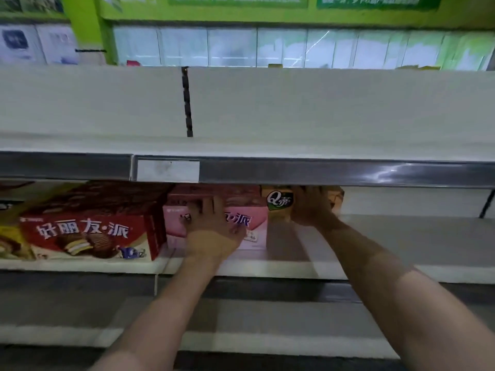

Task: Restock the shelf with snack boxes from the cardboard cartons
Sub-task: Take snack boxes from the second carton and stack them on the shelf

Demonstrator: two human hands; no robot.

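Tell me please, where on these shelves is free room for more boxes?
Free: the middle shelf right of the yellow box, and the whole upper shelf. Crowded: left of that, where the red box, pink box and yellow box stand side by side.

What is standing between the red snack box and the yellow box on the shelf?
In the head view, the pink box stands between the red box and the yellow box; the left hand rests on it.

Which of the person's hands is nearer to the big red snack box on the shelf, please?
Left. The left hand lies flat on the pink box right beside the red snack box; the right hand grips the yellow box beyond the pink one.
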